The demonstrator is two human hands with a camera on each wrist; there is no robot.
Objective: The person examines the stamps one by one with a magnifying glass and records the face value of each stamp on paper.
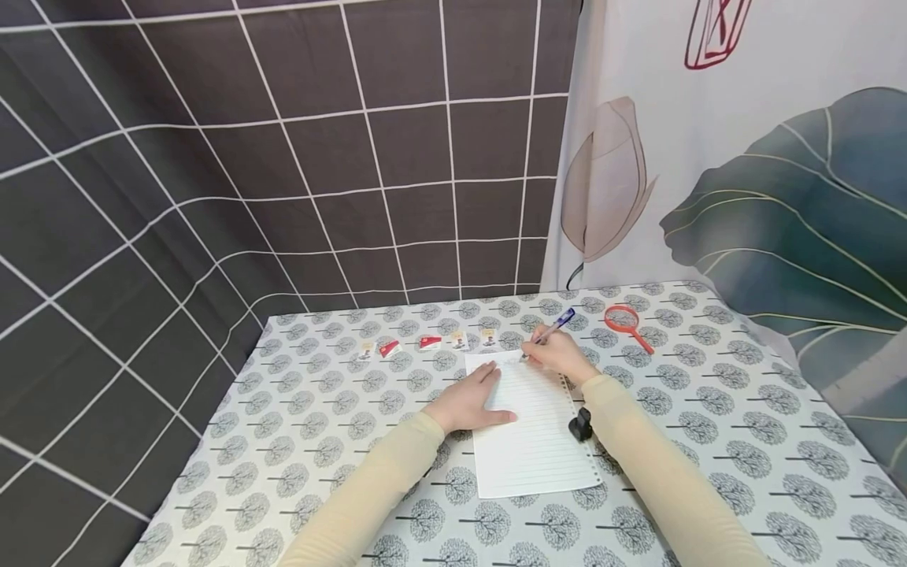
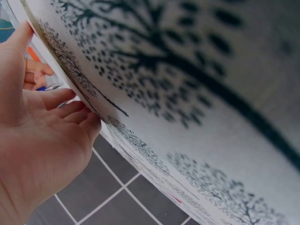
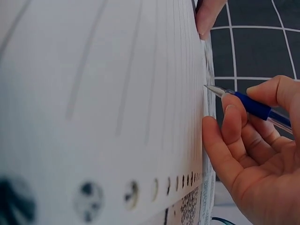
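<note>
While the right hand [image 1: 558, 353] pinches a blue plastic pen [image 1: 562, 320] near the tree-printed tabletop's far edge [image 1: 340, 324], the left hand [image 1: 469, 400], fingers extended, seemingly steadies ruled white paper [image 1: 534, 457].

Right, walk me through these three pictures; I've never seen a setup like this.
There's no machine here, just a person's two bare hands in pale cream sleeves. The wide picture comes from a camera worn on the head, looking forward and down. The two close, tilted ones come from cameras on the left and right wrists, which is why the surface seems to stand on edge.

On a white tablecloth printed with grey trees lies lined white paper with punched holes along one side. The left hand rests on it; the right hand holds a blue-and-clear plastic pen, its tip near the paper's top edge. Beyond lie five small flat cards, two mostly red, and an orange-red, round-framed magnifying glass.
</note>
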